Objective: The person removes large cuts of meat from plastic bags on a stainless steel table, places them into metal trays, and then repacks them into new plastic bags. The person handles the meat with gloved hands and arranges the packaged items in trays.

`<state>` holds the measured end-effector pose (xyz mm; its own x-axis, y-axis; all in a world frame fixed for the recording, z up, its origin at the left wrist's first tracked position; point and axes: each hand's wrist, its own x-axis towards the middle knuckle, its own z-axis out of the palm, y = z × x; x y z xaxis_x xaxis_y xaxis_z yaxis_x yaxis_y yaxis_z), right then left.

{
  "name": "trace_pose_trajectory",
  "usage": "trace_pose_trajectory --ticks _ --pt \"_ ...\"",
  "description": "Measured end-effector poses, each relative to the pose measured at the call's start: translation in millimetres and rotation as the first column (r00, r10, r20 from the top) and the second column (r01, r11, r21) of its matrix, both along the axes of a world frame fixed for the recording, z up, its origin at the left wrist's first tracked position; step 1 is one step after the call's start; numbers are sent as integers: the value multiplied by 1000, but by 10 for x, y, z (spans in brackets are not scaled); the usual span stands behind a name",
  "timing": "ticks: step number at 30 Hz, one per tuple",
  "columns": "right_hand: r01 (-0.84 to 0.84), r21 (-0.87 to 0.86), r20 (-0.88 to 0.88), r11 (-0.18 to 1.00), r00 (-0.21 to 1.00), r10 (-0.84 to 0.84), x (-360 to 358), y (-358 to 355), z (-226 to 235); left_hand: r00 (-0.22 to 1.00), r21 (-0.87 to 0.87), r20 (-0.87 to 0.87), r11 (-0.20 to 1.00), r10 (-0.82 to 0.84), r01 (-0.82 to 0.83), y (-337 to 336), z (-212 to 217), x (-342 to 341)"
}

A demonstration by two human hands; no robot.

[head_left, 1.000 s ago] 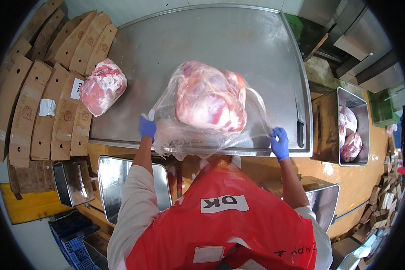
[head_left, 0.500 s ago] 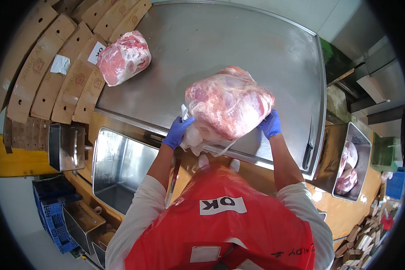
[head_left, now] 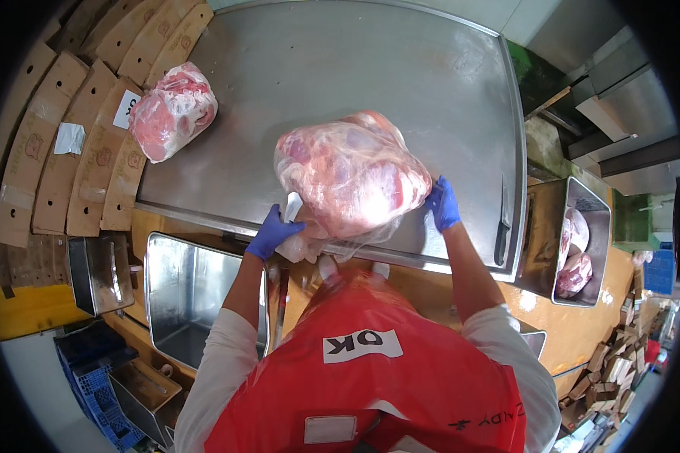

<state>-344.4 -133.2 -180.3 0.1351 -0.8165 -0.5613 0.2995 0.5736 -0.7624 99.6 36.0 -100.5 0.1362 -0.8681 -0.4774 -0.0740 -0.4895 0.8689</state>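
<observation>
A large piece of raw meat [head_left: 347, 174] in clear plastic wrap lies near the front edge of the steel table [head_left: 279, 68]. My left hand [head_left: 274, 231], in a blue glove, pinches loose plastic wrap [head_left: 301, 243] at the meat's near left corner. A white flap of the wrap stands up beside the thumb. At the meat's right end my gloved right hand [head_left: 443, 205] grips its side, fingertips partly hidden against it. A second piece of raw meat [head_left: 172, 113] sits at the table's far left, apart from both hands.
Cardboard boxes [head_left: 91, 166] line the left side. A knife [head_left: 502, 234] lies by the table's right edge. Below the front edge stands a steel tub [head_left: 153, 302]; to the right, another steel tub [head_left: 598, 264] holds pieces of meat. A blue crate [head_left: 98, 385] stands lower left.
The view has shifted, so most things appear farther left. My right hand shows more beside the meat's right end, less hidden by it. My left hand keeps its pinch on the wrap.
</observation>
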Motion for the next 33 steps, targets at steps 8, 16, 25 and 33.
trace_pose_trajectory --ticks 8,16,25,33 --pt "-288 -2 587 957 774 235 549 -152 661 902 71 -423 996 81 -56 -200 -192 -250" --pt "-181 217 649 959 761 -3 713 464 631 700 135 -697 988 153 -81 218 -570 -459" --pt "-133 -6 664 991 741 104 1170 97 2214 417 -256 -886 964 -204 -71 -628 629 -263" --pt "-268 -161 -161 950 957 242 1034 -705 1655 793 -84 -608 990 37 -111 -1323 656 -713"
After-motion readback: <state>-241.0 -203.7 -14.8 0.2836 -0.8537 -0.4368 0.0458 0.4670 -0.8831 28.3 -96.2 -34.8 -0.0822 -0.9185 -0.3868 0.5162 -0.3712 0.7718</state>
